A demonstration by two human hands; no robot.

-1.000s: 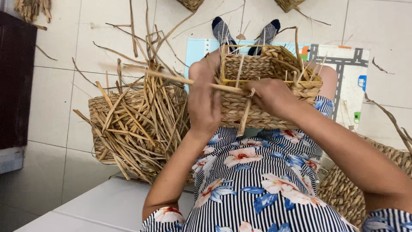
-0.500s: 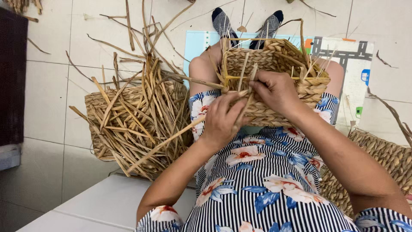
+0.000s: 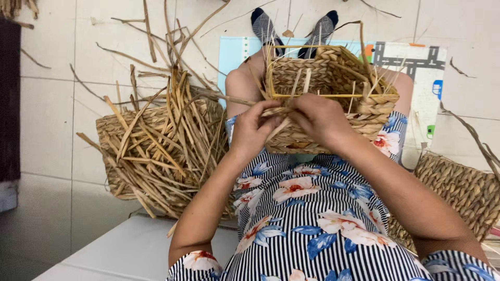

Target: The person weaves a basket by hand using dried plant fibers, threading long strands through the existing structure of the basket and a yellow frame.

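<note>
Fingers of the left hand and right hand are being clamped on a straw strand at the half-woven basket, which is being steadied on the lap for weaving.

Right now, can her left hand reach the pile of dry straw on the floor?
Probably yes. The left hand is busy at the woven basket, but the straw pile lies close beside it with nothing between.

A half-woven rectangular basket of tan straw is held on the lap, at the near rim, by the left hand and right hand. A flat straw strand is pinched between both hands. A bundle of loose dried stalks is piled on a low woven basket on the tiled floor to the left.
</note>
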